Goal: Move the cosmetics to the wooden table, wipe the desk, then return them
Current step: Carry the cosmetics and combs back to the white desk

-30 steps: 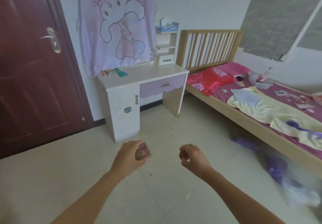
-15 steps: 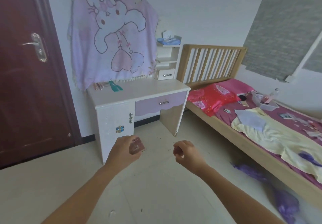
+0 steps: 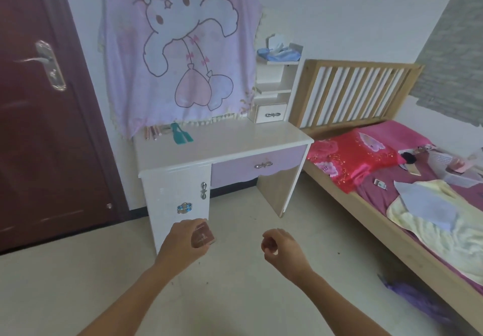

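cosmetics [image 3: 154, 132] are, i judge, returning: few are lying on the desk [image 3: 235, 139] beyond my fingers, left hand [image 3: 180, 247] gripping a compact [image 3: 203, 235], right hand [image 3: 285, 250] curling, contents untellable.

The white desk [image 3: 235, 143] bears slim sticks [image 3: 153, 132] and a teal tool [image 3: 181, 134].

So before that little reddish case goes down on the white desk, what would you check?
1. Left hand grips the small reddish-brown cosmetic case: ok.
2. Right hand empty: cannot tell, fingers curled.
3. Bare spot on the white desk top: ok.
4. Pink sticks and teal plastic item lie at its back left: ok.
5. Desk top within reach: probably not ok, both hands are low before it.
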### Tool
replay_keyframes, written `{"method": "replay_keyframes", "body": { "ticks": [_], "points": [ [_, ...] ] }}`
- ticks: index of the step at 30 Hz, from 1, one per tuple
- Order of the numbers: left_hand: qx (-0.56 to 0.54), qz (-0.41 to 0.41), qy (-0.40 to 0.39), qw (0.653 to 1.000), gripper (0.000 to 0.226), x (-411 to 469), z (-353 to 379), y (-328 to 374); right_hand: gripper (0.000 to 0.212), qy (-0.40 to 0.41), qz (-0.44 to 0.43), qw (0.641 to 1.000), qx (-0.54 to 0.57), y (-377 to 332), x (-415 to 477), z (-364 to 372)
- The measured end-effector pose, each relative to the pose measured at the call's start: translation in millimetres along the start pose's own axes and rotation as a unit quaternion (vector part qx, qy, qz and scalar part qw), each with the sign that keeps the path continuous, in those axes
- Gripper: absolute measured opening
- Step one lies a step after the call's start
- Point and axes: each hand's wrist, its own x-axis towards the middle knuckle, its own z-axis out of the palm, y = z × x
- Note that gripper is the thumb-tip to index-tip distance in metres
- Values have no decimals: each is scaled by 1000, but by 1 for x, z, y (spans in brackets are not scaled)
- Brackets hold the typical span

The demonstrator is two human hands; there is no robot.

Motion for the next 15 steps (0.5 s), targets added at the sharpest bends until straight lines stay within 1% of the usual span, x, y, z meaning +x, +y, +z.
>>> {"method": "replay_keyframes", "body": {
  "ticks": [2,6,9,12,15],
  "points": [
    [-2,7,23,1000,49,39,5,11,24,-1,-29,1000,-2,13,38,-12],
    [9,4,38,999,51,104,19,36,25,-17,-76,997,3,39,104,-35],
    [-2,-1,79,997,50,140,32,48,24,-29,-107,994,16,56,150,-47],
    [-5,-23,96,995,49,160,43,44,18,-21,-113,993,37,70,189,-41],
    [-4,-62,92,994,51,172,53,26,18,-73,-121,989,32,85,214,-21]
  ]
}}
